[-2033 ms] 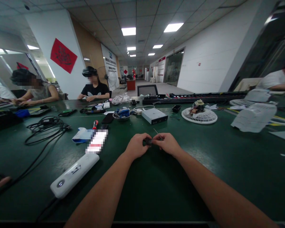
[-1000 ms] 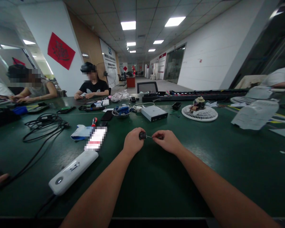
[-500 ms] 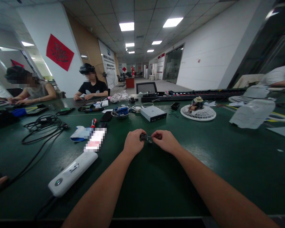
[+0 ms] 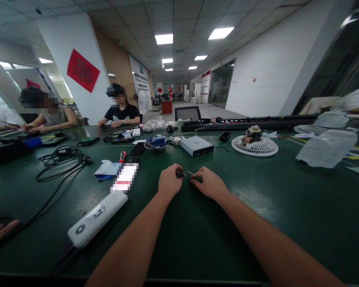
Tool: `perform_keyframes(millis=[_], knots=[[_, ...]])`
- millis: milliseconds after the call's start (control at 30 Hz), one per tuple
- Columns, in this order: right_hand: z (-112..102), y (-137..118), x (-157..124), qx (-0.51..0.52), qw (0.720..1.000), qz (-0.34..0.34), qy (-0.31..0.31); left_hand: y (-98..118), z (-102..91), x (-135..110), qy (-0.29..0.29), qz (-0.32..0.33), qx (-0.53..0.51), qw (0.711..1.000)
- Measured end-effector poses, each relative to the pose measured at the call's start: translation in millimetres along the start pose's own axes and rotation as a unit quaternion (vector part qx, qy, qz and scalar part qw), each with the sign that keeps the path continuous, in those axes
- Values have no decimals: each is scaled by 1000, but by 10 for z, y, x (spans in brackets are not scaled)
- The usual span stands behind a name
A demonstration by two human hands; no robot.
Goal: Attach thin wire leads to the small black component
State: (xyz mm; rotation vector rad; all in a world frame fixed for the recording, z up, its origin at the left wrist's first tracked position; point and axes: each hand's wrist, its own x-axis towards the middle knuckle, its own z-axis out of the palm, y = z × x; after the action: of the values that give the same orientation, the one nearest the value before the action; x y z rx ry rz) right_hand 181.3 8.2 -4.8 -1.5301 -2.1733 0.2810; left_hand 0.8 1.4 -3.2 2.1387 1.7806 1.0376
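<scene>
My left hand [image 4: 169,183] is closed in a fist round a small dark cylindrical part [image 4: 180,173] that sticks out between thumb and forefinger. My right hand [image 4: 208,183] is closed too, pinching another small dark piece [image 4: 197,179]. A thin light wire [image 4: 190,173] runs between the two pieces. Both hands rest low over the dark green table [image 4: 197,231], a few centimetres apart.
A white oblong device [image 4: 97,219] with a cable lies to my left, beside a pixelated card [image 4: 125,177], a red-handled screwdriver [image 4: 122,156] and coiled black cables [image 4: 61,157]. Further back stand a grey box [image 4: 196,146] and a white fan grille [image 4: 254,145]. Other people sit around the table.
Two seconds ago my hands were pressed together on the part; they then drew apart with the wire stretched between them. They now sit close again, slightly lower on the table.
</scene>
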Motion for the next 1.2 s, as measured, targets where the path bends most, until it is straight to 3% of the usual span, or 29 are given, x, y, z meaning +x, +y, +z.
perform_keyframes(millis=[333,533,700,900,1067,1200], knots=[[-74,49,26,74,995,59,-26,27,24,-12,-17,33,2,999],[29,53,49,39,995,59,68,14,29,-9,-18,39,-2,999],[-5,1,75,-19,997,71,-6,5,50,-11,-20,23,-3,1000],[-119,19,53,29,995,35,-94,-17,60,-2,-25,14,-25,999],[-109,49,46,32,994,12,-106,2,34,-5,-35,22,-36,998],[-78,49,53,46,996,13,-81,16,35,-6,-44,20,-41,998]])
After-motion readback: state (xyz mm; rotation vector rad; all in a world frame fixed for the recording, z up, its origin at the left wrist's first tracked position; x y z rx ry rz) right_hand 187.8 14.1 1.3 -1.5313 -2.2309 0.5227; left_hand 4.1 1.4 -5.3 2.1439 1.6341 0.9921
